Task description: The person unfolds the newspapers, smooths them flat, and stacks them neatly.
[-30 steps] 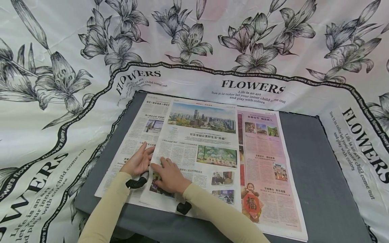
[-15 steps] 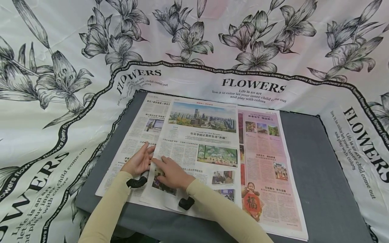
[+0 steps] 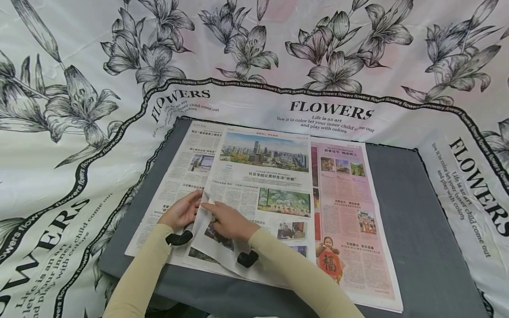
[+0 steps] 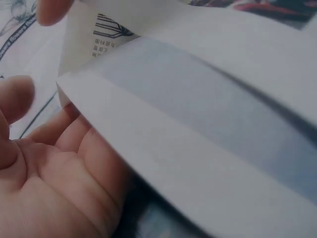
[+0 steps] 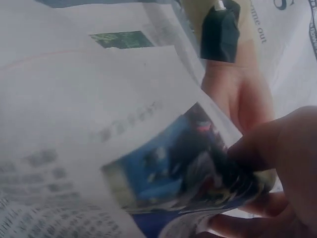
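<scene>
A newspaper sheet [image 3: 234, 198] with a city skyline photo is raised and bent along its left edge. My right hand [image 3: 230, 223] holds that edge; in the right wrist view the thumb [image 5: 260, 144] is at a printed photo and the fingers lie lower by the curled paper. Palm up, my left hand [image 3: 180, 212] sits beside the same edge. In the left wrist view its fingers [image 4: 89, 144] pass behind the lifted paper [image 4: 163, 129], while its thumb [image 4: 17, 99] stands apart from it. Part of the left fingers is hidden by the sheet.
Another newspaper page [image 3: 180, 163] lies under the left arm. A pink page [image 3: 346, 212] is spread at the right. All rest on a grey table [image 3: 413, 221], bordered by a white flower-printed cloth [image 3: 246, 104]. Black bands [image 3: 179, 238] are on both wrists.
The sheet's left edge has lifted and curled to the right, showing a printed picture beneath its lower corner. My right hand has shifted slightly right; the left stays nearly in place.
</scene>
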`<move>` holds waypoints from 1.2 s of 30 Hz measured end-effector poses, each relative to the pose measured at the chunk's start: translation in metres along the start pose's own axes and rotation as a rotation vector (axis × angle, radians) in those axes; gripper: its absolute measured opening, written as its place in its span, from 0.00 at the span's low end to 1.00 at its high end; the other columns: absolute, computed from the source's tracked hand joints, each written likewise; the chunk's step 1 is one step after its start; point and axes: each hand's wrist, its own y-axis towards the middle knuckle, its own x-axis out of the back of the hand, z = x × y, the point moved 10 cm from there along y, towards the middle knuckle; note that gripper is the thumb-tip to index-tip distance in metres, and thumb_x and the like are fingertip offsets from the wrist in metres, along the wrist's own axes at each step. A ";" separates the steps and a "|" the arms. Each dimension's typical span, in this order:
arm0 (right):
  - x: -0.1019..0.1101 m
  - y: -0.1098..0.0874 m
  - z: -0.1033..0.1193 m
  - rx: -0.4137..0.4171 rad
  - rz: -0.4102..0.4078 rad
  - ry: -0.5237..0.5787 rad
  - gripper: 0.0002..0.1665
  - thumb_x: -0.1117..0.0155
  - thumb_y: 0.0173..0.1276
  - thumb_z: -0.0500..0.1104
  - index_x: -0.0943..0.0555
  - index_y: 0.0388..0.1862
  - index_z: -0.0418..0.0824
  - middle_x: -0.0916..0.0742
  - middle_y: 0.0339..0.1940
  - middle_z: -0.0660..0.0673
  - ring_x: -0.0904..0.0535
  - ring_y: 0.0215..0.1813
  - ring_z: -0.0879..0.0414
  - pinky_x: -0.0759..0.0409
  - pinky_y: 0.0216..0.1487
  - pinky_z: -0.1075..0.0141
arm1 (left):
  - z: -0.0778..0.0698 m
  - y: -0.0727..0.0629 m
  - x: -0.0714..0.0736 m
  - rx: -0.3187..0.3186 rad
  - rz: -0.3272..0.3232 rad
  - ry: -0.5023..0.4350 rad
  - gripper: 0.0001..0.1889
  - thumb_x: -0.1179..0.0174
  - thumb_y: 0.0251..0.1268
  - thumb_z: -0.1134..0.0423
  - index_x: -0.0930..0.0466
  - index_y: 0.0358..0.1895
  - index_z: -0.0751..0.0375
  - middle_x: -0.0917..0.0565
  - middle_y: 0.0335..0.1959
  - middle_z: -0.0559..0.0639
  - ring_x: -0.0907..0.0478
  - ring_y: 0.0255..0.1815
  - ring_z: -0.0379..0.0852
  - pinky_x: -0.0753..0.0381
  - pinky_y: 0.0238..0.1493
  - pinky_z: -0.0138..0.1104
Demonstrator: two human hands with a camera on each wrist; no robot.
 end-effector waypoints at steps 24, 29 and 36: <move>0.074 -0.026 -0.009 -0.162 -0.057 -0.007 0.41 0.46 0.66 0.21 0.31 0.77 0.40 0.24 0.75 0.39 0.23 0.69 0.46 0.26 0.42 0.61 | -0.002 0.003 0.010 -0.095 -0.111 0.276 0.40 0.56 0.74 0.78 0.65 0.84 0.64 0.31 0.71 0.60 0.17 0.50 0.32 0.15 0.46 0.25; 0.125 -0.057 0.002 -0.109 -0.150 -0.055 0.40 0.46 0.65 0.21 0.30 0.76 0.40 0.24 0.74 0.35 0.27 0.38 0.50 0.34 0.33 0.62 | -0.001 0.004 0.011 -0.100 -0.097 0.287 0.42 0.56 0.73 0.79 0.67 0.83 0.64 0.32 0.72 0.59 0.17 0.50 0.32 0.16 0.47 0.26; 0.190 -0.121 -0.002 -0.140 -0.284 -0.104 0.40 0.43 0.67 0.25 0.32 0.78 0.42 0.25 0.75 0.35 0.24 0.40 0.51 0.30 0.33 0.61 | 0.002 0.007 0.009 -0.084 -0.107 0.294 0.41 0.56 0.73 0.79 0.66 0.84 0.63 0.29 0.69 0.56 0.17 0.51 0.33 0.15 0.50 0.28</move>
